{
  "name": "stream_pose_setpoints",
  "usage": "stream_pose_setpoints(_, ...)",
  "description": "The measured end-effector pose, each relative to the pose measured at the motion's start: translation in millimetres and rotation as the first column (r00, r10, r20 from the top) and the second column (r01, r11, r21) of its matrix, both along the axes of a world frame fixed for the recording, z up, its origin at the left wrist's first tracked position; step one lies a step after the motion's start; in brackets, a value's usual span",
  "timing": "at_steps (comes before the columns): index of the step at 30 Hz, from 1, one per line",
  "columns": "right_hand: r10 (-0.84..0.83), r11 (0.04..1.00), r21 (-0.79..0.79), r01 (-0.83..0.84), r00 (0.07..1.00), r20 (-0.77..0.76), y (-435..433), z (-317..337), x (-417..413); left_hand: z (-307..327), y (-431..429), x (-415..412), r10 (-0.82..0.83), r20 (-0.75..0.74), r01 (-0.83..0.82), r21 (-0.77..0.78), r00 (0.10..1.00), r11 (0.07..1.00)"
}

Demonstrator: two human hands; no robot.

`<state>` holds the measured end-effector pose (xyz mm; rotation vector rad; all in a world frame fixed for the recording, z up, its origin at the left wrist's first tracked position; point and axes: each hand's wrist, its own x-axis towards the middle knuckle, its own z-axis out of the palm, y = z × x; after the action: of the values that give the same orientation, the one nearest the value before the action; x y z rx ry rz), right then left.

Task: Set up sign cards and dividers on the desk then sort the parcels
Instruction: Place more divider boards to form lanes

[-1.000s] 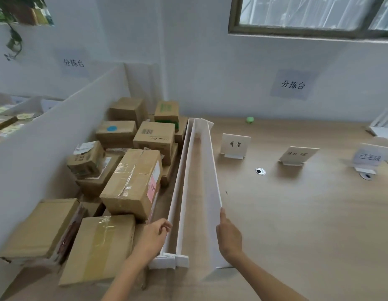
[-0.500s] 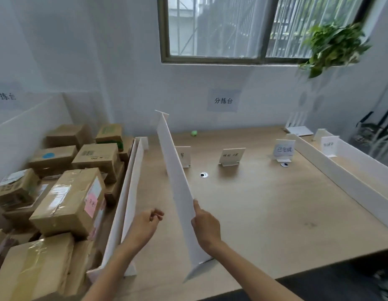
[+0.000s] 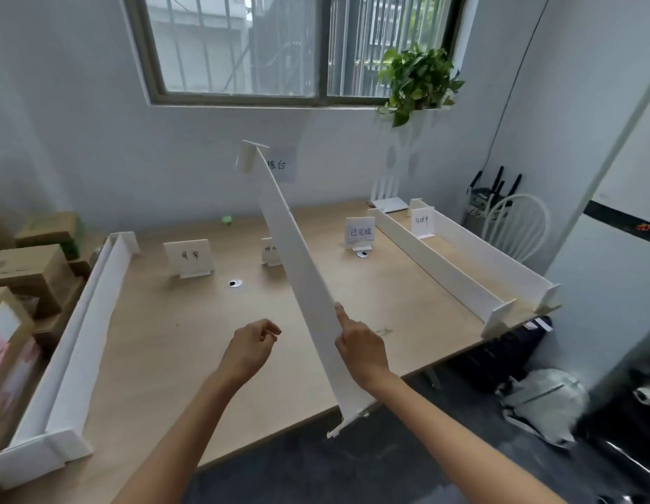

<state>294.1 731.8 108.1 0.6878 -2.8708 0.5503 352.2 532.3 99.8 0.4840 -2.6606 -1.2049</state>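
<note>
My right hand [image 3: 361, 349] grips a long white divider board [image 3: 298, 271] near its close end and holds it tilted up above the wooden desk [image 3: 192, 332], far end raised. My left hand [image 3: 249, 349] hovers beside it with loosely curled fingers and holds nothing. Another white divider [image 3: 87, 332] stands along the desk's left side. Two more dividers [image 3: 436, 260] stand at the right. White sign cards stand at the back: one [image 3: 188, 257] on the left, one [image 3: 270, 251] partly hidden by the held board, one [image 3: 360, 232] further right, one [image 3: 423, 220] between the right dividers. Cardboard parcels [image 3: 23, 274] are stacked at the far left.
A round cable hole [image 3: 235, 283] lies in the desk's middle. A small green object [image 3: 227, 220] sits near the back wall. A white chair [image 3: 512, 227] and a potted plant [image 3: 418, 80] stand at the right. A grey bag [image 3: 542, 401] lies on the dark floor.
My right hand has lifted the divider off the left side and swung it rightward over the desk. My view turned right. My left hand let go and hangs free.
</note>
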Motion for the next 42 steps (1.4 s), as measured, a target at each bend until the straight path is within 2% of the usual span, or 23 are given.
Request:
stream_pose_setpoints(10,-0.046,0.996,0.082,0.045,0.999,0.012,65.9,-6.1,-95.9,-7.8,62.0,-79.0,-0.048,0.025,0.049,-0.049,0.999,0.998)
stream_pose_setpoints(21,-0.011,0.946,0.323,-0.001,0.999,0.034,99.1,-29.7,-239.3,-23.4,98.3,-208.7,-0.031,0.092,0.033,-0.022,0.995,0.999)
stream_pose_setpoints(26,0.007,0.923,0.381,-0.048,0.994,0.109,107.2,-50.9,-285.9,-31.2,112.0,-239.7,0.038,0.106,-0.036,-0.018,0.994,0.999)
stream_pose_setpoints(34,0.113,0.923,0.311,-0.225,0.933,0.342,132.4,-88.6,-344.8,-48.0,143.1,-262.8,0.213,0.147,-0.217,0.011,0.966,0.976)
stream_pose_setpoints(42,0.216,0.892,0.292,-0.345,0.893,0.395,151.1,-128.8,-382.3,-71.1,185.6,-261.2,0.358,0.197,-0.372,0.035,0.913,0.928)
